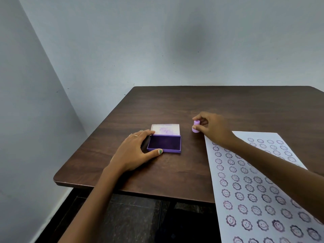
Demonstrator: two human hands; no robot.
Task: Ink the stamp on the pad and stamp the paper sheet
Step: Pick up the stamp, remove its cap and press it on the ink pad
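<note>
A purple ink pad [164, 142] lies open on the brown table [175, 106], its clear lid [165, 129] folded back flat behind it. My left hand [135, 150] rests against the pad's left side, fingers at its back corner and thumb at its front edge. To the right, my right hand [213, 128] pinches a small lilac stamp [196, 126] between thumb and fingers, standing on or just above the table. The white paper sheet [254, 186] lies at the right, covered with several rows of purple smiling-flower prints; my right forearm crosses over it.
The table stands in a corner of grey walls [122, 50]. Its near edge and left corner are close to my left arm. Dark floor [133, 218] shows below. The paper hangs over the table's near edge.
</note>
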